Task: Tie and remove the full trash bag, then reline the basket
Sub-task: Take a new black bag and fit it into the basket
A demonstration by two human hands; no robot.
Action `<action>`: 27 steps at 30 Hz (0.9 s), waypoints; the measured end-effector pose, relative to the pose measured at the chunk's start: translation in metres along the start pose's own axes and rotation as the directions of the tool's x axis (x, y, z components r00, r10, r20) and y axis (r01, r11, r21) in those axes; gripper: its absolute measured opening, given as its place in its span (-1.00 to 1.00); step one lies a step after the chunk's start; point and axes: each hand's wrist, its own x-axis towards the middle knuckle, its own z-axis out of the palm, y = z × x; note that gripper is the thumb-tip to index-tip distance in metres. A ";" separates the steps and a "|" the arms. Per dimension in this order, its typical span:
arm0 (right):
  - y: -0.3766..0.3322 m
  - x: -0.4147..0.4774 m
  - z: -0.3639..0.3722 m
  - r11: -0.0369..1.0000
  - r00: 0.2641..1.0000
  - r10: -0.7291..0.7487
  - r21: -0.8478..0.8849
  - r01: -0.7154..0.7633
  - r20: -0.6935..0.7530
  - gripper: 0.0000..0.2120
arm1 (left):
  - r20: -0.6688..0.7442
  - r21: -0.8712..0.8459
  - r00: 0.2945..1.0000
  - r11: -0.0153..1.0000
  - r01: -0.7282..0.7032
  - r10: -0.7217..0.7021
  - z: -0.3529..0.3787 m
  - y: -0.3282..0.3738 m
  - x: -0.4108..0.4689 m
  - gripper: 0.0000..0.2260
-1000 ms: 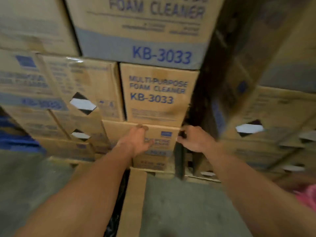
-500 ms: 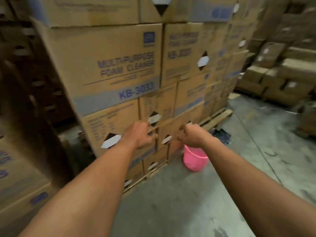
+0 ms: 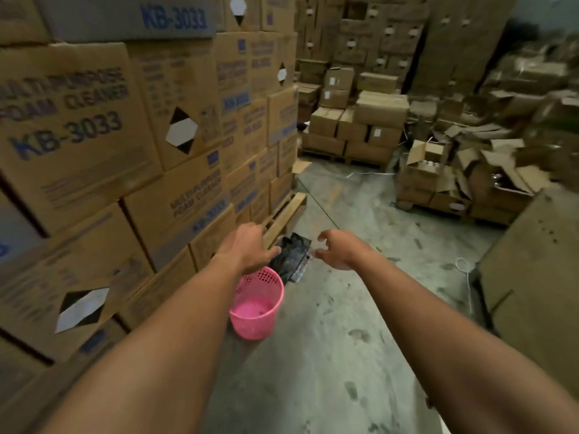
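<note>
A pink perforated basket (image 3: 257,311) stands on the concrete floor beside the carton stack, with no liner inside it. Just beyond it lies a flat pack of black trash bags (image 3: 293,255) on the floor by the pallet corner. My left hand (image 3: 247,247) hovers above the basket's far rim, fingers loosely apart and holding nothing. My right hand (image 3: 340,249) is out to the right of the black pack, fingers curled and spread, holding nothing. No full trash bag is in sight.
Tall stacks of KB-3033 foam cleaner cartons (image 3: 103,145) on a wooden pallet (image 3: 286,214) wall off the left. Opened and crushed boxes (image 3: 470,173) pile up at the right, with a large carton (image 3: 532,277) at the near right. A white cord (image 3: 466,277) lies on the floor.
The view has swung right from the gap between cartons to the aisle. The pink basket and the black bag pack have come into sight below my hands, which are now more open.
</note>
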 end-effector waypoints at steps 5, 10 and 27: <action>0.053 0.099 -0.034 0.999 0.999 0.031 0.010 -0.031 -0.026 -0.48 | 0.025 -0.032 0.999 0.999 -0.037 0.038 0.017 0.025 0.123 -0.31; 0.087 0.197 -0.055 0.998 0.999 0.048 0.032 -0.048 0.010 -0.48 | 0.083 -0.019 0.995 0.998 -0.056 0.058 0.027 0.035 0.238 -0.40; 0.256 0.569 -0.108 0.973 0.962 -0.204 -0.074 0.220 0.180 -0.54 | 0.088 -0.126 0.941 0.933 0.336 -0.327 0.128 0.069 0.551 -0.46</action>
